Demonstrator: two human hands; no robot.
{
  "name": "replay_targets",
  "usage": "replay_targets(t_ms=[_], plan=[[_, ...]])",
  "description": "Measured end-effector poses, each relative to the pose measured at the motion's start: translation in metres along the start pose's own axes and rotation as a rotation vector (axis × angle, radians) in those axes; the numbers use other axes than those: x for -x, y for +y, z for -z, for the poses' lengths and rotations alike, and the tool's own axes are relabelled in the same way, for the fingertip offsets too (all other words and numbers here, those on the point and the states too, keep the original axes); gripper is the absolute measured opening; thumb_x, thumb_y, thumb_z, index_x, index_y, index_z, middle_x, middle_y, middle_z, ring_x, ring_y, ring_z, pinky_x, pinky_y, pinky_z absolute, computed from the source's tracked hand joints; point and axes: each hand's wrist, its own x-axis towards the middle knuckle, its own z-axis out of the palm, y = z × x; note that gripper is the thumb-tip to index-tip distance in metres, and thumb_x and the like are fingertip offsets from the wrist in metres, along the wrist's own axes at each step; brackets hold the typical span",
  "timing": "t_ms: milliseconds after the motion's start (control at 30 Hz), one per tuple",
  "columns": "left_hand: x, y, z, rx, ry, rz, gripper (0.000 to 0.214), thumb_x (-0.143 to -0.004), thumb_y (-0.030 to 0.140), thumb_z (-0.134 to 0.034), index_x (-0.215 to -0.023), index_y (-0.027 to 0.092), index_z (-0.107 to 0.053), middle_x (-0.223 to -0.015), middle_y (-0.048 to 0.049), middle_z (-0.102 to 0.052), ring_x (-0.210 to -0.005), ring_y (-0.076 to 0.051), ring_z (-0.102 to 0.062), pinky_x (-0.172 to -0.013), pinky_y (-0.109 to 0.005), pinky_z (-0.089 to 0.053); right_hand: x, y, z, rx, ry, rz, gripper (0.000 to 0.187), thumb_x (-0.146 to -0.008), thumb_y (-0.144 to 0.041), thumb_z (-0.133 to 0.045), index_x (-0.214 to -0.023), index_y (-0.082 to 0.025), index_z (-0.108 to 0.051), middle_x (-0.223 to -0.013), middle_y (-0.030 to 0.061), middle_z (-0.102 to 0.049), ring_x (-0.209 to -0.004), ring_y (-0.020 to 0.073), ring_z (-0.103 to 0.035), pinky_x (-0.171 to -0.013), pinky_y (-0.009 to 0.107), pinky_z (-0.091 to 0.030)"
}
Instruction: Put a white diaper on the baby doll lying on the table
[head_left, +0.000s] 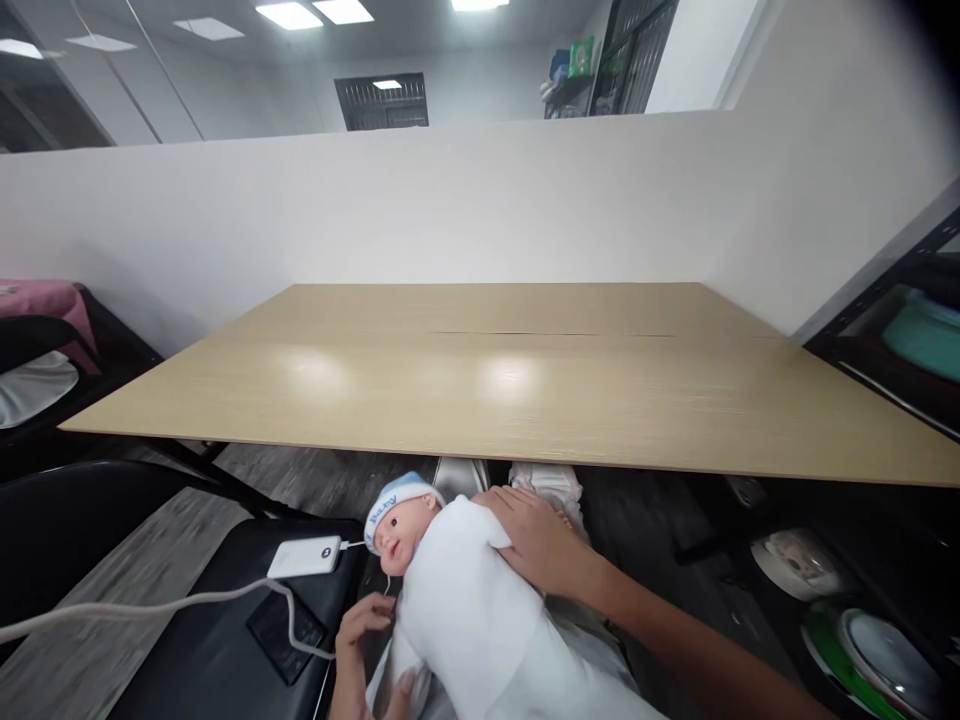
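Observation:
A baby doll in a blue and white knit hat lies tilted across my lap, its face turned to the left. White cloth covers its body. My right hand rests on the doll's upper body from the right, fingers stretched flat over the cloth. Beside the doll's lower left side is my left hand, its fingers bent and apart from the thumb, with nothing visible between them.
A wooden table stands ahead of me. On a black chair seat at left lie a white power bank and a dark phone; a pale cable crosses them. Round containers stand at lower right.

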Motion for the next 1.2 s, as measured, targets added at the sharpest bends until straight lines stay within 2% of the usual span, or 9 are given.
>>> replay_targets(t_ms=[100,200,367,433,533,667,800,1000,1200], plan=[[0.007,-0.009,0.000,0.070,-0.057,0.218,0.059,-0.082,0.055,-0.074,-0.126,0.026,-0.048,-0.125,-0.0125,-0.063,-0.118,-0.034,-0.064,-0.103,-0.051,-0.055,0.009,-0.012,0.006,-0.113,0.119,-0.031,0.057,-0.080,-0.007,-0.053,-0.133,-0.026,-0.057,-0.126,0.0046,-0.067,-0.118,0.0229,-0.059,-0.104,0.036,-0.044],[-0.014,0.001,-0.003,0.087,-0.140,0.253,0.072,-0.077,0.046,-0.081,-0.131,0.026,-0.038,-0.128,-0.0126,-0.063,-0.119,-0.034,-0.065,-0.104,-0.054,-0.054,0.023,-0.016,0.021,-0.154,0.231,-0.031,0.065,-0.073,-0.005,-0.050,-0.133,-0.027,-0.056,-0.126,0.0044,-0.067,-0.117,0.0232,-0.060,-0.102,0.037,-0.046],[-0.095,0.057,-0.005,-0.010,-0.450,0.139,0.067,-0.079,0.021,-0.073,-0.134,0.026,-0.036,-0.131,-0.0109,-0.064,-0.124,-0.030,-0.064,-0.102,-0.044,-0.054,0.045,0.002,0.075,0.065,0.299,-0.041,0.055,-0.077,-0.010,-0.048,-0.129,-0.022,-0.060,-0.123,0.0095,-0.069,-0.115,0.0285,-0.061,-0.102,0.043,-0.045],[-0.134,0.082,-0.013,-0.071,-0.547,0.091,0.063,-0.079,0.018,-0.068,-0.133,0.027,-0.038,-0.125,-0.0076,-0.066,-0.112,-0.026,-0.068,-0.093,-0.037,-0.055,0.048,0.016,0.096,0.162,0.300,-0.122,0.044,-0.084,-0.013,-0.047,-0.125,-0.022,-0.062,-0.118,0.0097,-0.071,-0.110,0.0284,-0.063,-0.097,0.041,-0.046],[-0.188,0.102,-0.035,-0.154,-0.666,0.005,0.069,-0.076,0.021,-0.073,-0.135,0.027,-0.037,-0.123,-0.0064,-0.067,-0.105,-0.026,-0.069,-0.092,-0.037,-0.053,0.046,0.040,0.116,0.231,0.292,-0.234,0.029,-0.091,-0.018,-0.048,-0.115,-0.022,-0.065,-0.110,0.0090,-0.073,-0.102,0.0269,-0.066,-0.086,0.035,-0.047],[-0.243,0.097,-0.071,-0.160,-0.781,-0.019,0.078,-0.076,0.032,-0.076,-0.141,0.026,-0.032,-0.117,-0.0072,-0.068,-0.093,-0.025,-0.069,-0.087,-0.038,-0.053,0.037,0.074,0.122,0.273,0.263,-0.345,0.016,-0.094,-0.025,-0.052,-0.102,-0.022,-0.065,-0.101,0.0082,-0.074,-0.092,0.0248,-0.067,-0.073,0.031,-0.045],[-0.273,0.086,-0.091,-0.234,-0.851,-0.086,0.083,-0.076,0.037,-0.077,-0.144,0.024,-0.032,-0.123,-0.0115,-0.067,-0.102,-0.029,-0.069,-0.090,-0.040,-0.052,0.039,0.105,0.117,0.249,0.290,-0.390,0.019,-0.095,-0.034,-0.055,-0.106,-0.022,-0.066,-0.104,0.0082,-0.074,-0.095,0.0261,-0.068,-0.076,0.032,-0.047],[-0.281,0.075,-0.081,-0.412,-0.876,-0.159,0.080,-0.079,0.030,-0.071,-0.148,0.026,-0.030,-0.129,-0.0118,-0.067,-0.102,-0.030,-0.071,-0.084,-0.037,-0.052,0.068,0.142,0.101,0.192,0.409,-0.369,0.040,-0.097,-0.051,-0.059,-0.127,-0.026,-0.064,-0.125,0.0092,-0.072,-0.113,0.0320,-0.067,-0.096,0.044,-0.052],[-0.293,0.056,-0.073,-0.558,-0.805,-0.159,0.065,-0.077,0.029,-0.073,-0.136,0.029,-0.046,-0.125,-0.0079,-0.072,-0.104,-0.031,-0.071,-0.087,-0.039,-0.052,0.074,0.170,0.093,0.167,0.440,-0.449,0.036,-0.096,-0.051,-0.060,-0.126,-0.031,-0.064,-0.119,0.0075,-0.074,-0.106,0.0313,-0.071,-0.086,0.043,-0.059]])
